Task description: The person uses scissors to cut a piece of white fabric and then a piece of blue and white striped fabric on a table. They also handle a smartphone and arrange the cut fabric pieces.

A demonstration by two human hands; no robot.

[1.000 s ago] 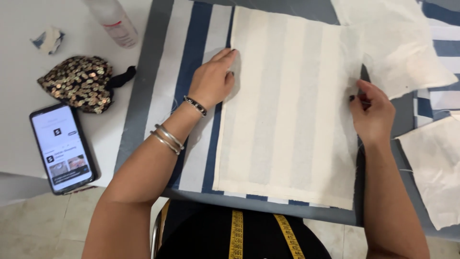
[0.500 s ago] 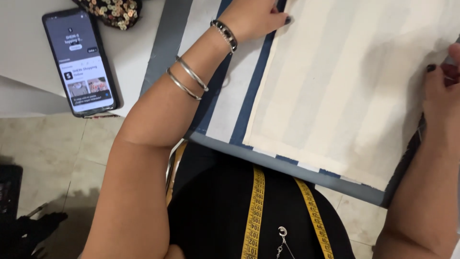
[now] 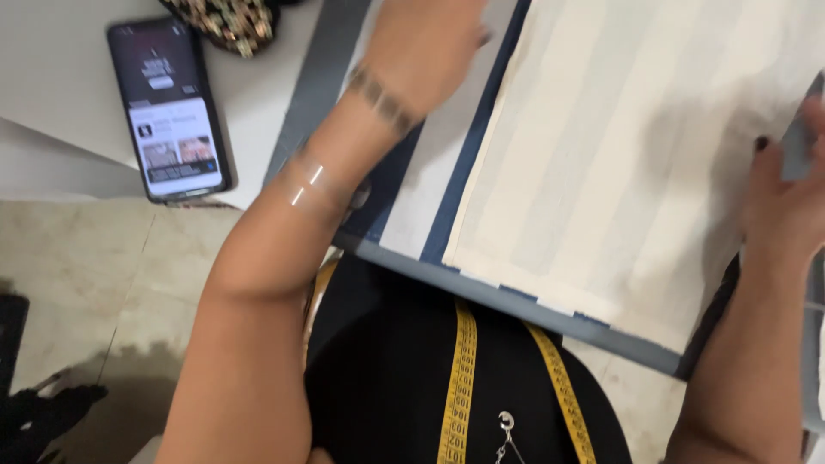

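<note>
left hand point(image 3: 425, 51) lies flat, open, blurred, on the cream striped fabric point(image 3: 636, 155) w/ blue stripes, on the grey table point(image 3: 516, 301). right hand point(image 3: 786, 202) pinches the fabric's right edge. phone point(image 3: 168, 107) lies left.

Head camera looks steeply down, close over table point(image 3: 320, 77).
</note>
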